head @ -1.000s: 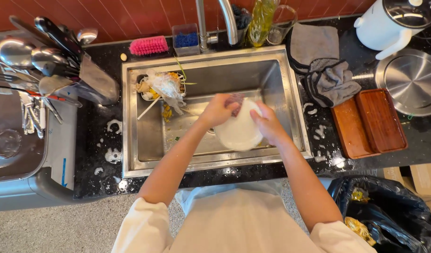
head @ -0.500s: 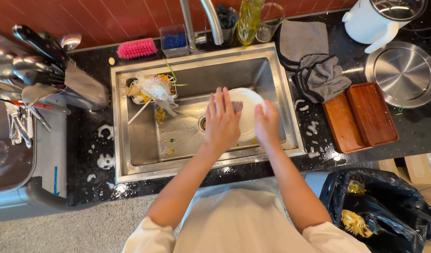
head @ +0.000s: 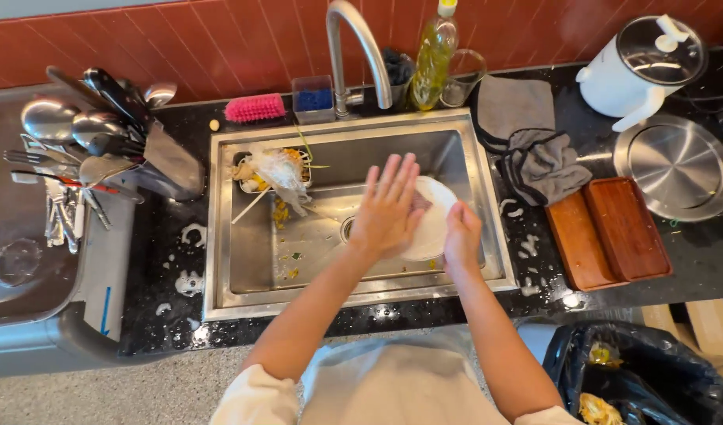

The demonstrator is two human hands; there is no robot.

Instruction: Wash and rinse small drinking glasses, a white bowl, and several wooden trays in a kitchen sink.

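The right hand (head: 462,236) clasps the lower right rim of a round white plate (head: 432,228), held tilted over the stainless steel sink (head: 472,157). The left hand (head: 389,208) lies flat on the plate's face, fingers spread. Beyond them, left of the plate, food scraps (head: 275,173) fill the far corner under the curved metal tap (head: 361,47).

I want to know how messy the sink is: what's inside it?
The sink holds food scraps, bits near the drain, and a white plate held by both hands; the floor under them is hidden.
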